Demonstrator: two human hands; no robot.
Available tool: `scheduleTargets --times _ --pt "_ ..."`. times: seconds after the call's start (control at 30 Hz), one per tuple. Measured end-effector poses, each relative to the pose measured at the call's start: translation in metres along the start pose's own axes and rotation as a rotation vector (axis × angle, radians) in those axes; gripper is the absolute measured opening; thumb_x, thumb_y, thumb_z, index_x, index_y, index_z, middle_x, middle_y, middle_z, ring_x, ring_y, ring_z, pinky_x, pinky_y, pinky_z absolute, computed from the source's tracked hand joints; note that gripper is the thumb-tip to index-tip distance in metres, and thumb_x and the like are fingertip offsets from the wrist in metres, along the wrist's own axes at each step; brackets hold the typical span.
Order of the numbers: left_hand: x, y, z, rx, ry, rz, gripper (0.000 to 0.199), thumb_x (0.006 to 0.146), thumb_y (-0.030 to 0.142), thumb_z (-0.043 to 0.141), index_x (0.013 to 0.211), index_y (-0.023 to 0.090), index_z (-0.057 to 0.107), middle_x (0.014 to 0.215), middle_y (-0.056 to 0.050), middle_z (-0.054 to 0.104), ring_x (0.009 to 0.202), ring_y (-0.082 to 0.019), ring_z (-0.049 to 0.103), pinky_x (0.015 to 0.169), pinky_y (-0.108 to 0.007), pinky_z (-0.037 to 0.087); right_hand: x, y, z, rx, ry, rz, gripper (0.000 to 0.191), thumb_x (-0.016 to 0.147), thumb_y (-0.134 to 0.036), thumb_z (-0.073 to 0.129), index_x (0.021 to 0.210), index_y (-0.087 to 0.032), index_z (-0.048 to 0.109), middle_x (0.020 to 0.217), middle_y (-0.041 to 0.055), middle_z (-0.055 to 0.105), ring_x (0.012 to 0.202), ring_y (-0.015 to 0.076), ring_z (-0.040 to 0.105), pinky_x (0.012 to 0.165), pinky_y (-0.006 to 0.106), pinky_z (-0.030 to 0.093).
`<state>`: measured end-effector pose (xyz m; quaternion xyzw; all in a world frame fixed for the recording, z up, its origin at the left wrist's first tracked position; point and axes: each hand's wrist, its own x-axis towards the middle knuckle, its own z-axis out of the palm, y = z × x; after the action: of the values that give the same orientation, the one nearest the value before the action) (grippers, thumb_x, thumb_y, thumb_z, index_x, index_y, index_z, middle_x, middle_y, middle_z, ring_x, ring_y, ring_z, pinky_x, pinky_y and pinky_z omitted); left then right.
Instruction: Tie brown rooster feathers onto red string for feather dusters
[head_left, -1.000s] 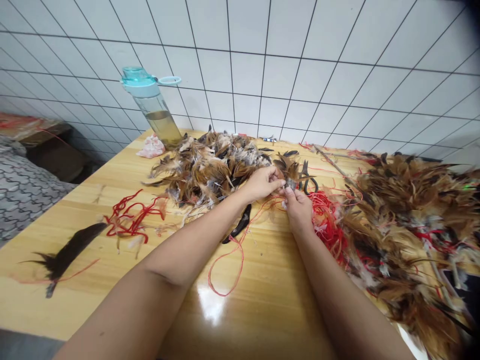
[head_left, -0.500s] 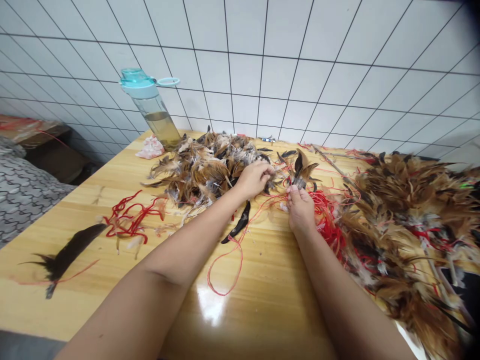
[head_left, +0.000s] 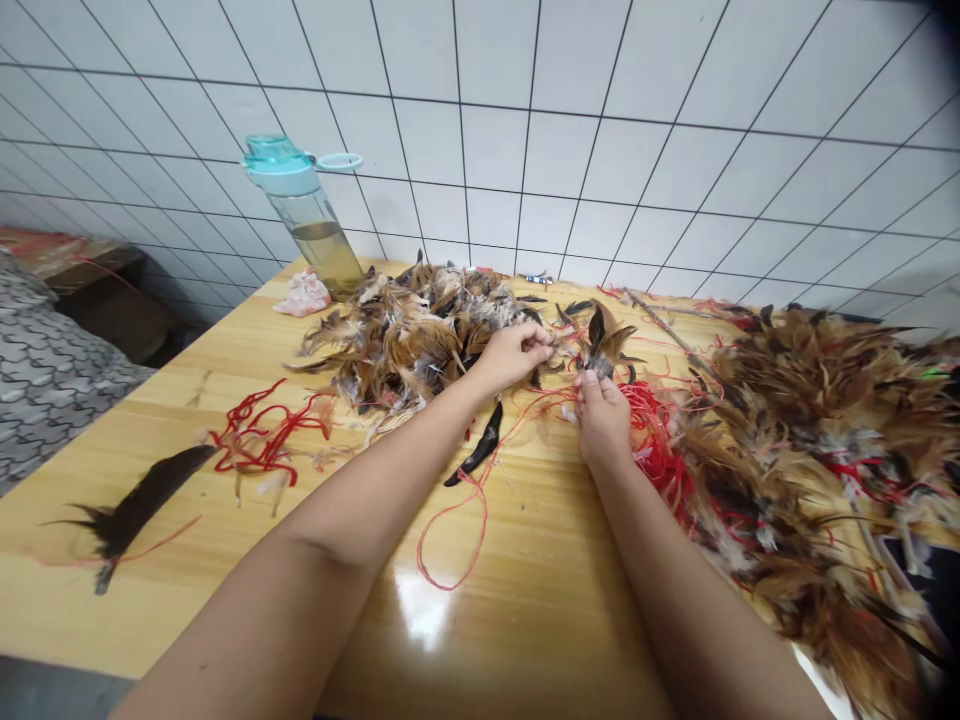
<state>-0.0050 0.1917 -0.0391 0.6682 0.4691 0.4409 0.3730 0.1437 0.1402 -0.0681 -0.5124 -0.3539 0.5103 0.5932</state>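
A small bunch of brown and black feathers (head_left: 602, 345) points upward from my right hand (head_left: 602, 418), whose thumb and fingers pinch its base. To its left, my left hand (head_left: 516, 356) is at the right edge of a loose pile of brown, black and white feathers (head_left: 405, 335). Its thumb and fingertips are pressed together; whatever is between them is too small to make out. Red string (head_left: 525, 405) runs from near my right hand to a loop on the table. A dark curved feather (head_left: 480, 448) lies below my left hand.
On the wooden table (head_left: 300, 600), a water bottle (head_left: 315, 230) stands back left. Red strands (head_left: 262, 435) and a long black feather (head_left: 146, 505) lie left. Tangled red string (head_left: 660, 445), a thin stick (head_left: 667, 330) and bound feather bundles (head_left: 832, 390) fill the right. A tiled wall stands behind.
My left hand has shifted slightly to the right, and its fingertips have come together. My right hand stays on the small feather bunch, almost unmoved.
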Motion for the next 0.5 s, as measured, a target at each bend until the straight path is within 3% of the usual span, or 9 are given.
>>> scheduleTargets --times 0.1,0.17,0.33,0.5 --pt "-0.003 0.007 0.005 -0.378 -0.114 -0.166 0.016 0.076 0.021 0.066 0.076 0.015 0.052 0.063 0.003 0.056 0.056 -0.008 0.051 0.056 -0.020 0.039 0.000 0.001 0.000 -0.012 0.019 -0.008 0.041 0.068 -0.058 0.069 0.074 -0.019 0.055 0.055 -0.0091 0.037 0.044 0.0047 0.031 0.038 0.018 0.036" --pt "-0.006 0.011 0.008 -0.497 -0.186 -0.218 0.024 0.073 0.026 0.072 0.075 0.014 0.051 0.064 0.002 0.059 0.055 -0.007 0.053 0.053 -0.019 0.039 0.000 0.001 0.000 -0.018 0.019 -0.027 0.041 0.068 -0.057 0.069 0.074 -0.019 0.055 0.054 -0.0088 0.038 0.044 0.0054 0.032 0.038 0.018 0.034" --pt "-0.012 0.015 0.011 -0.547 -0.289 -0.226 0.034 0.068 0.032 0.079 0.079 0.011 0.055 0.063 0.000 0.061 0.055 -0.007 0.054 0.053 -0.018 0.038 0.003 0.004 0.000 -0.056 -0.014 -0.090 0.041 0.068 -0.058 0.067 0.070 -0.018 0.056 0.053 -0.0070 0.045 0.043 0.0060 0.033 0.039 0.021 0.033" --pt "-0.011 0.013 0.013 -0.473 -0.255 -0.206 0.026 0.069 0.025 0.077 0.078 0.010 0.058 0.066 0.000 0.064 0.061 -0.008 0.058 0.062 -0.020 0.043 0.006 0.007 -0.001 -0.089 -0.049 -0.096 0.041 0.068 -0.057 0.067 0.072 -0.017 0.061 0.049 -0.0078 0.044 0.042 0.0060 0.033 0.041 0.022 0.032"
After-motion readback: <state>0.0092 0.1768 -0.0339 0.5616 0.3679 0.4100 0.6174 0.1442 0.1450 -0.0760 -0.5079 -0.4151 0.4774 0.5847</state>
